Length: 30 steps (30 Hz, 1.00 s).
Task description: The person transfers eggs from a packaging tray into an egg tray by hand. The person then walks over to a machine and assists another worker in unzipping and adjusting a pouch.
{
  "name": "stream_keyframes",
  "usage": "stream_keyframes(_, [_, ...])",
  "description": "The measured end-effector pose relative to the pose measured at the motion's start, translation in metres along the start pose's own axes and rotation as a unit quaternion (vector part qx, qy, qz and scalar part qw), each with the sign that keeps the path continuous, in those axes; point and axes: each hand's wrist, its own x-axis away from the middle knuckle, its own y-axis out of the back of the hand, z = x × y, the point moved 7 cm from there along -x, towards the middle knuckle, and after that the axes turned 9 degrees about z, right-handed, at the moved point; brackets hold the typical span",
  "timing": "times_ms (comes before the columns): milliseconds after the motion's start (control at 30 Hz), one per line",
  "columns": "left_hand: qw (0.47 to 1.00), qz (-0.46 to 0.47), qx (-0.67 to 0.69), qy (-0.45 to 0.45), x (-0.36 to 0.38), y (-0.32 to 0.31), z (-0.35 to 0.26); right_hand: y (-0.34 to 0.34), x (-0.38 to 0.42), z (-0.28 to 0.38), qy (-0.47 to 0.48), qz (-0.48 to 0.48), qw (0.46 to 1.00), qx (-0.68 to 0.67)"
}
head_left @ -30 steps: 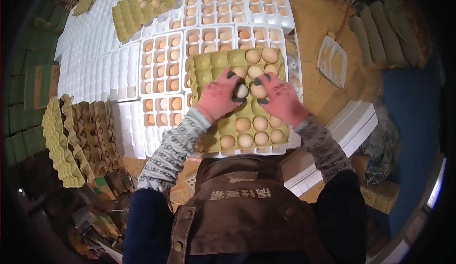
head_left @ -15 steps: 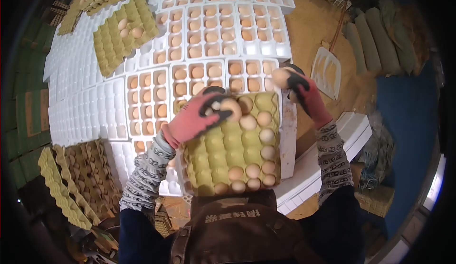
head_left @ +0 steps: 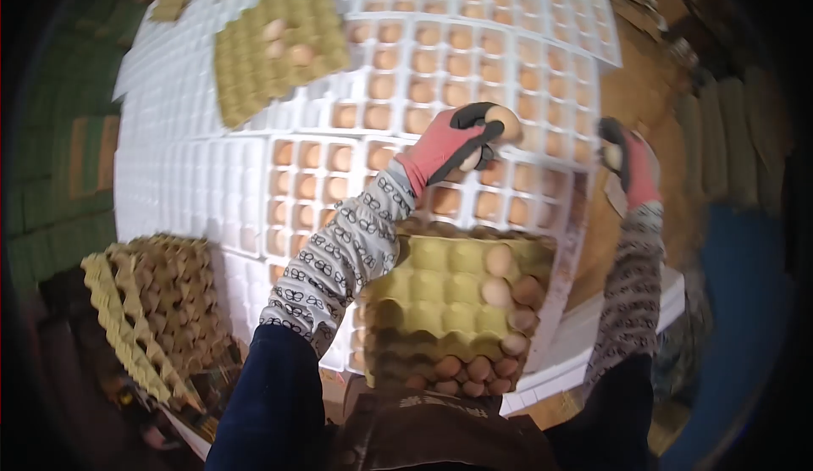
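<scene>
My left hand, in a pink and black glove, is closed on eggs above the white foam trays; one brown egg shows at its fingertips and a paler one lower in the grip. Farther right, my right hand, gloved alike, holds a pale egg. Close to my body lies a yellow-green pulp tray, with eggs along its right side and near edge and bare cups elsewhere. Many foam compartments beyond it hold brown eggs.
Another pulp tray with several eggs lies on the foam trays at upper left. Stacked pulp trays stand at lower left. A white foam piece lies at right, near a blue surface.
My left hand has moved from the pulp tray forward and right over the foam trays, still with eggs. My right hand sits farther right in view. The whole view has shifted.
</scene>
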Motion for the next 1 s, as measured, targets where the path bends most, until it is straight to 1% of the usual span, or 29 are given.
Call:
stream_keyframes(33, [0.999, -0.029, -0.032, -0.026, 0.019, 0.025, -0.003, -0.011, 0.006, 0.013, 0.021, -0.055, 0.996, -0.068])
stream_keyframes(67, [0.995, -0.052, -0.063, -0.052, 0.039, 0.051, -0.003, -0.013, -0.007, -0.001, -0.039, -0.055, 0.935, -0.348])
stream_keyframes(100, [0.975, -0.143, -0.124, -0.115, 0.062, 0.087, -0.005, -0.037, -0.017, 0.009, -0.02, 0.021, 0.926, -0.377])
stream_keyframes(133, [0.941, -0.226, -0.182, -0.176, 0.088, 0.118, -0.012, -0.058, -0.024, 0.021, 0.0, 0.091, 0.911, -0.402])
stream_keyframes(167, [0.932, -0.294, -0.143, -0.154, 0.111, 0.145, -0.012, -0.085, -0.028, 0.044, -0.056, 0.117, 0.96, -0.249])
stream_keyframes(200, [0.919, -0.358, -0.105, -0.129, 0.13, 0.168, -0.009, -0.121, -0.033, 0.063, -0.041, 0.13, 0.967, -0.213])
stream_keyframes(233, [0.898, -0.389, -0.154, -0.133, 0.142, 0.182, -0.014, -0.158, -0.038, 0.082, -0.025, 0.141, 0.974, -0.178])
stream_keyframes(267, [0.875, -0.42, -0.2, -0.137, 0.15, 0.197, -0.017, -0.197, -0.05, 0.092, 0.06, 0.144, 0.952, -0.262])
stream_keyframes(300, [0.788, -0.426, -0.436, -0.089, 0.153, 0.204, -0.025, -0.227, -0.058, 0.11, 0.092, 0.12, 0.978, -0.147])
stream_keyframes(333, [0.761, -0.369, -0.533, 0.013, 0.143, 0.209, -0.018, -0.255, -0.065, 0.13, 0.123, 0.093, 0.988, -0.029])
stream_keyframes(400, [0.74, -0.378, -0.555, 0.021, 0.143, 0.2, -0.034, -0.299, -0.085, 0.16, 0.155, 0.082, 0.98, 0.096])
stream_keyframes(467, [0.782, -0.456, -0.418, -0.079, 0.158, 0.208, -0.053, -0.33, -0.101, 0.176, 0.234, 0.031, 0.939, 0.249])
stream_keyframes(500, [0.792, -0.489, -0.343, -0.127, 0.165, 0.214, -0.054, -0.346, -0.112, 0.168, 0.218, 0.069, 0.93, 0.289])
stream_keyframes(533, [0.782, -0.5, -0.309, -0.206, 0.174, 0.225, -0.051, -0.353, -0.116, 0.161, 0.251, 0.053, 0.914, 0.314])
stream_keyframes(567, [0.751, -0.508, -0.344, -0.242, 0.18, 0.232, -0.049, -0.356, -0.118, 0.153, 0.284, 0.034, 0.897, 0.337])
stream_keyframes(600, [0.718, -0.513, -0.378, -0.278, 0.184, 0.236, -0.049, -0.356, -0.116, 0.149, 0.316, 0.014, 0.878, 0.359])
stream_keyframes(633, [0.704, -0.496, -0.438, -0.259, 0.18, 0.237, -0.046, -0.339, -0.108, 0.161, 0.262, 0.036, 0.915, 0.303])
stream_keyframes(667, [0.691, -0.472, -0.494, -0.236, 0.174, 0.236, -0.039, -0.32, -0.096, 0.167, 0.255, 0.021, 0.94, 0.228])
stream_keyframes(700, [0.705, -0.409, -0.547, -0.19, 0.161, 0.245, -0.024, -0.301, -0.085, 0.172, 0.217, 0.071, 0.961, 0.154])
stream_keyframes(733, [0.675, -0.401, -0.605, -0.133, 0.157, 0.242, -0.016, -0.276, -0.072, 0.169, 0.168, 0.11, 0.976, 0.085])
stream_keyframes(767, [0.706, -0.384, -0.579, -0.139, 0.157, 0.237, -0.017, -0.246, -0.059, 0.164, 0.179, 0.097, 0.979, 0.028])
stream_keyframes(800, [0.721, -0.403, -0.537, -0.172, 0.161, 0.238, -0.016, -0.215, -0.043, 0.15, 0.136, 0.107, 0.985, -0.001])
stream_keyframes(833, [0.71, -0.434, -0.531, -0.162, 0.168, 0.23, -0.021, -0.18, -0.025, 0.136, 0.136, 0.082, 0.987, 0.011])
stream_keyframes(867, [0.725, -0.427, -0.512, -0.172, 0.175, 0.204, -0.039, -0.146, -0.005, 0.125, 0.145, 0.059, 0.988, 0.017])
stream_keyframes(900, [0.713, -0.401, -0.536, -0.207, 0.179, 0.191, -0.044, -0.118, 0.025, 0.12, 0.092, 0.052, 0.994, -0.024])
stream_keyframes(933, [0.733, -0.383, -0.518, -0.217, 0.18, 0.169, -0.047, -0.091, 0.048, 0.106, 0.063, 0.02, 0.997, 0.05])
stream_keyframes(967, [0.758, -0.313, -0.519, -0.242, 0.178, 0.13, -0.055, -0.078, 0.073, 0.104, 0.016, 0.027, 0.998, 0.061])
stream_keyframes(1000, [0.823, -0.238, -0.454, -0.247, 0.172, 0.092, -0.053, -0.073, 0.095, 0.099, -0.013, 0.035, 0.998, 0.048])
